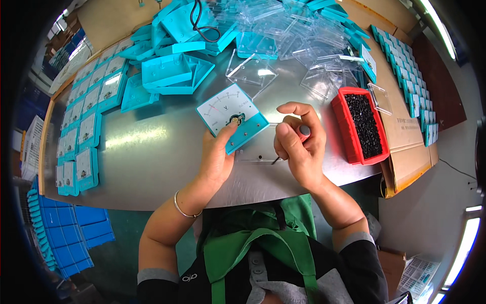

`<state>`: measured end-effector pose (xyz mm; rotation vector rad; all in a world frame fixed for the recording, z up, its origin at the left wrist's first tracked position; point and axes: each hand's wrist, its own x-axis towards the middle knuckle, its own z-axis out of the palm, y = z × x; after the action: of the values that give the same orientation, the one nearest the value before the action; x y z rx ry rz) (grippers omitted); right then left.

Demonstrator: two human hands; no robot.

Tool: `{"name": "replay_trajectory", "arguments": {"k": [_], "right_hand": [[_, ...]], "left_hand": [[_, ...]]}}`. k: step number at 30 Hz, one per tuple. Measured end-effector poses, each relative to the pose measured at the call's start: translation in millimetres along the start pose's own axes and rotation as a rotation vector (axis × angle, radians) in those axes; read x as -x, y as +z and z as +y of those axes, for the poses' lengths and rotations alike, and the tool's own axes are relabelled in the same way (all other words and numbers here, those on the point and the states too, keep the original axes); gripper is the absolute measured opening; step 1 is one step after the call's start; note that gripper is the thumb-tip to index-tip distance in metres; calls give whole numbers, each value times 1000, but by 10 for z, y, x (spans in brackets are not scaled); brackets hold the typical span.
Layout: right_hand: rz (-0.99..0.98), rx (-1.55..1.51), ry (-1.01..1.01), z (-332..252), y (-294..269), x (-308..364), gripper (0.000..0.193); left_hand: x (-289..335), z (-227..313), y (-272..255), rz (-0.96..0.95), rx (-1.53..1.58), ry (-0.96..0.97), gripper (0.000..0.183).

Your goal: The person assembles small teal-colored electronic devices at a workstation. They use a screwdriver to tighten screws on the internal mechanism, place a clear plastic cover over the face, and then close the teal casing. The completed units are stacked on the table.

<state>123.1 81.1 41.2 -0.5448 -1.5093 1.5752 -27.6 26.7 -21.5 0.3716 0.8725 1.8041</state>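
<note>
My left hand (217, 158) grips a panel voltmeter (232, 117), its thumb pressed on the front near the brass-coloured centre part. The meter has a white dial face and a turquoise base, and no clear cover sits over the dial. It is held tilted above the metal table. My right hand (302, 144) is curled round a screwdriver with a red and black handle (303, 133); its dark tip points down and left, just right of the meter. Under the hands, a flat clear piece (258, 154) lies on the table, partly hidden.
A red bin (341, 121) of small black parts stands at the right. Turquoise housings (167, 73) and clear covers (288, 30) are heaped at the back. Rows of meters line the left edge (88, 129) and the cardboard at right (407, 76). Blue crates (71, 228) stand lower left.
</note>
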Motion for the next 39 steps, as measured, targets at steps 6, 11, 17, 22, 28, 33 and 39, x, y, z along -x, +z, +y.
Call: {"name": "replay_trajectory", "arguments": {"k": [6, 11, 17, 22, 28, 33, 39], "right_hand": [[41, -143, -185, 336, 8, -55, 13], [90, -72, -178, 301, 20, -69, 12], [55, -128, -190, 305, -9, -43, 11], [58, -132, -180, 318, 30, -49, 10], [44, 89, -223, 356, 8, -15, 9], [17, -92, -288, 313, 14, 3, 5], [32, -99, -260, 366, 26, 0, 5]], "left_hand": [[-29, -21, -29, -24, -50, -4, 30], [-27, -41, -42, -12, -53, 3, 31], [-15, -30, -30, -20, -39, -9, 33], [-20, -10, -41, -29, -35, -23, 34], [-32, -38, -51, -3, -33, -8, 32], [-43, -44, -73, -27, 0, -21, 33], [-35, -23, -42, -17, 1, -26, 33]]}}
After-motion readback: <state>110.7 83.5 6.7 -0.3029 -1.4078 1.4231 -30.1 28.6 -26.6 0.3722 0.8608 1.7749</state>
